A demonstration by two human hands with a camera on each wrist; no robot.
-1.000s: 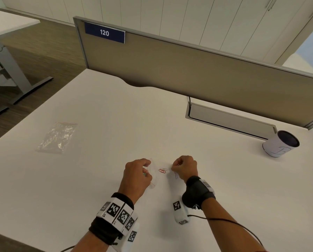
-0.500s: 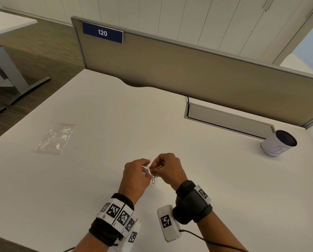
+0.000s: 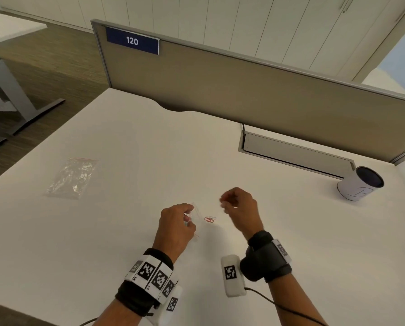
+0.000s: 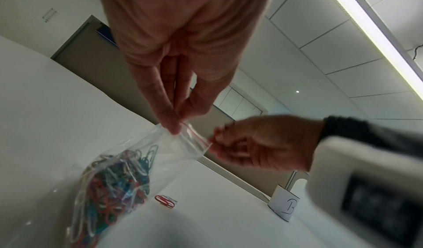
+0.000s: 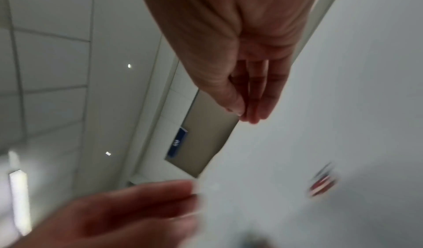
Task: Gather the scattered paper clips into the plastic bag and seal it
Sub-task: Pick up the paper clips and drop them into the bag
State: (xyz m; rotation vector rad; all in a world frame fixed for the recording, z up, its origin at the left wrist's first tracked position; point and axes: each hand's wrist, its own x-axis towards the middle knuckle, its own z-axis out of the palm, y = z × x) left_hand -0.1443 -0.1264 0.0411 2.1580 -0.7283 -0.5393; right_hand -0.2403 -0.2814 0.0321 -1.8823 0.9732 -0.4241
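Observation:
My left hand (image 3: 189,217) pinches the rim of a small clear zip bag (image 4: 174,148) between thumb and fingertips (image 4: 177,125) and holds it upright on the white desk (image 3: 290,231). Several coloured paper clips (image 4: 114,185) fill the bag's lower part. Two loose clips, one red and one pale (image 3: 210,219), lie on the desk just right of the bag, and show again (image 4: 164,200) in the left wrist view. My right hand (image 3: 223,204) hovers above and right of them, fingers curled, thumb against fingertips (image 5: 243,115). No clip shows between them.
A second clear bag (image 3: 72,177) lies flat at the desk's left. A white cup (image 3: 358,183) lies on its side at the far right, near a cable flap (image 3: 295,151). A tan partition (image 3: 243,90) closes the back edge.
My right hand carried a clip from the desk to the bag's mouth, then pulled away up and to the right without it. The left hand kept holding the bag.

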